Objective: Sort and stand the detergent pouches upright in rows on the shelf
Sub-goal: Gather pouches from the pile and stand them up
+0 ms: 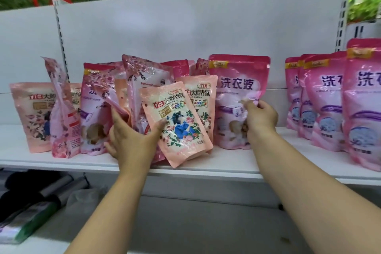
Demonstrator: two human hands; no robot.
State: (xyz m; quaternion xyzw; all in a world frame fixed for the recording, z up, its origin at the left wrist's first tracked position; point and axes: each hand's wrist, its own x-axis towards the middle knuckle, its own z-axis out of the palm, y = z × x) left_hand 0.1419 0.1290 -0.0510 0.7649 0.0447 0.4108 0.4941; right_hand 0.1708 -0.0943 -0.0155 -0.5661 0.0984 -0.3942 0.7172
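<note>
On the white shelf (226,166), a jumble of pink detergent pouches is leaning this way and that across the left and middle stretch. Someone's left hand (132,140) is gripping a small peach pouch (177,122) printed with a figure in blue among roses, thumb laid over its front, fingers curled round behind; the pouch is tilting to the left, its bottom corner sitting near the shelf's front edge. Just behind it a second peach pouch (203,97) of the same print is standing. The right hand (260,118) is reaching to a big pink pouch (237,80) with purple lettering, fingers curling against its front at mid-height as it stands upright; I cannot tell whether they are truly pinching it. The two hands are working apart, one either side of the tilted pouch. Further right, a tidy row of big pink pouches (323,105) is standing in line. At far left another peach pouch (31,113) is standing, with a crumpled floral one (61,117) slumping beside it. Below the shelf, dark rolls (51,189) are lying
</note>
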